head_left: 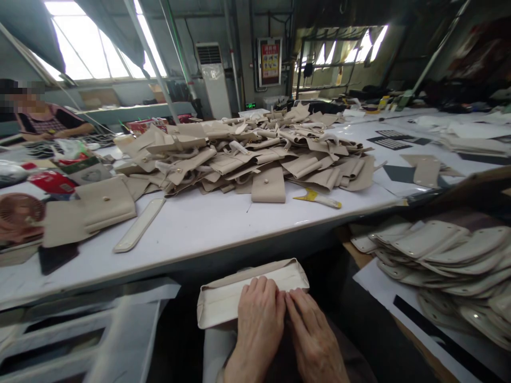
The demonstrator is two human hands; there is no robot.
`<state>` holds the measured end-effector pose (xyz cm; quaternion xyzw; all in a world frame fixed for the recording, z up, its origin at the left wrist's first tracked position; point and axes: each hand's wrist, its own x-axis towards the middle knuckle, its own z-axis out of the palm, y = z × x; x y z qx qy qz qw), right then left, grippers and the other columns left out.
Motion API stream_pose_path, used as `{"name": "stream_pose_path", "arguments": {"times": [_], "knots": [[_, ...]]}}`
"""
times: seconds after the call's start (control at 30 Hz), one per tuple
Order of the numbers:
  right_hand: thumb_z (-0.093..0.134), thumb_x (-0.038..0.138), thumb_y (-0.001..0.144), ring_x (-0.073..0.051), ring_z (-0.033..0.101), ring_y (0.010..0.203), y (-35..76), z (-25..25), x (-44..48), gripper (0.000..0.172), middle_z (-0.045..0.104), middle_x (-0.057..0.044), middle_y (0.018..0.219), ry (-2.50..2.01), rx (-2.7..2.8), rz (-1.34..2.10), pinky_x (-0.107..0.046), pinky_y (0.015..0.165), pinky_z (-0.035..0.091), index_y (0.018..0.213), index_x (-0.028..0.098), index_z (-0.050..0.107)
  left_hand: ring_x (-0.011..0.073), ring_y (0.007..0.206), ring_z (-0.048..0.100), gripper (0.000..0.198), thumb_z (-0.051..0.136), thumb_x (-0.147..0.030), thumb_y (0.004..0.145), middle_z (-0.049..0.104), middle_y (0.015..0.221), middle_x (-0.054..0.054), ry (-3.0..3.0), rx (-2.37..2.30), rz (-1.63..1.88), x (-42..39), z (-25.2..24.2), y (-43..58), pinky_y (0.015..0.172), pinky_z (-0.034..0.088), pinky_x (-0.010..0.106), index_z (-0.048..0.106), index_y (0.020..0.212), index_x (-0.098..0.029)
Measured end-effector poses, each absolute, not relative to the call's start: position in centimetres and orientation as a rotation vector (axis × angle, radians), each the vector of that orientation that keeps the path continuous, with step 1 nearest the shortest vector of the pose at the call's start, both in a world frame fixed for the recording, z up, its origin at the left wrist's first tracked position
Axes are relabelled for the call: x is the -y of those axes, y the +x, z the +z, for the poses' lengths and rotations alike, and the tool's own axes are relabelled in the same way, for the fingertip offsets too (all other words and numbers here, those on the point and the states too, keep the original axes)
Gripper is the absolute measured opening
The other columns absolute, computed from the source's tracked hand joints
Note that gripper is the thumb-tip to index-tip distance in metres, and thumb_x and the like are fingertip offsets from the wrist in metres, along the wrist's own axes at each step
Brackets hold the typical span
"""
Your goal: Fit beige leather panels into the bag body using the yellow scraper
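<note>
Left hand point(260, 311) rests on the long pale piece point(221, 304), with right hand point(311, 330) at its near edge, fingers close together; whether either grip pinches underneath, I can't tell. Slow, even pushing should keep it neat. Wrists point forward, the piece just short of the counter point(211, 223).
</note>
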<state>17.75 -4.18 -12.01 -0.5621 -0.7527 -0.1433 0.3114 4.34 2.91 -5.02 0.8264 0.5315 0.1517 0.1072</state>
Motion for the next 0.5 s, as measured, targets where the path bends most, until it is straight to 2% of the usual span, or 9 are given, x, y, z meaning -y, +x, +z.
{"name": "stream_pose_path", "arguments": {"times": [0.2, 0.33, 0.43, 0.5], "knots": [[0.042, 0.009, 0.093, -0.031, 0.049, 0.129, 16.6, -11.7, 4.0, 0.040, 0.056, -0.019, 0.133, -1.474, 1.968, -0.447, -0.046, 0.098, 0.050, 0.131, 0.005, 0.055, 0.0237, 0.086, 0.056, 0.015, 0.047, -0.011, 0.094, 0.062, 0.090, 0.004, 2.354, -1.484, 0.582, -2.0, -4.6, 3.2, 0.078, 0.043, 0.039, 0.059, 0.097, -0.019], [0.042, 0.013, 0.094, -0.031, 0.053, 0.124, 15.8, -12.0, 3.6, 0.046, 0.057, -0.020, 0.130, -1.436, 1.962, -0.437, -0.044, 0.095, 0.051, 0.139, 0.006, 0.047, 0.0236, 0.088, 0.055, 0.019, 0.048, -0.010, 0.093, 0.061, 0.091, 0.005, 2.303, -1.482, 0.585, -1.9, -3.9, 2.1, 0.079, 0.044, 0.039, 0.059, 0.083, -0.020], [0.045, 0.017, 0.094, -0.033, 0.057, 0.118, 16.1, -13.0, 4.0, 0.056, 0.059, -0.020, 0.127, -1.346, 2.028, -0.449, -0.044, 0.090, 0.052, 0.148, 0.007, 0.036, 0.0245, 0.089, 0.053, 0.015, 0.052, -0.011, 0.090, 0.062, 0.092, 0.005, 2.242, -1.573, 0.652, -1.4, -3.9, 1.3, 0.080, 0.043, 0.042, 0.060, 0.081, -0.021], [0.049, 0.021, 0.091, -0.034, 0.061, 0.110, 16.3, -14.3, 3.4, 0.058, 0.062, -0.020, 0.124, -1.260, 2.045, -0.447, -0.047, 0.084, 0.053, 0.148, 0.011, 0.039, 0.0248, 0.090, 0.054, 0.007, 0.058, -0.015, 0.085, 0.063, 0.091, 0.005, 2.230, -1.609, 0.722, -0.8, -4.4, 1.1, 0.080, 0.043, 0.043, 0.061, 0.080, -0.020]]}}
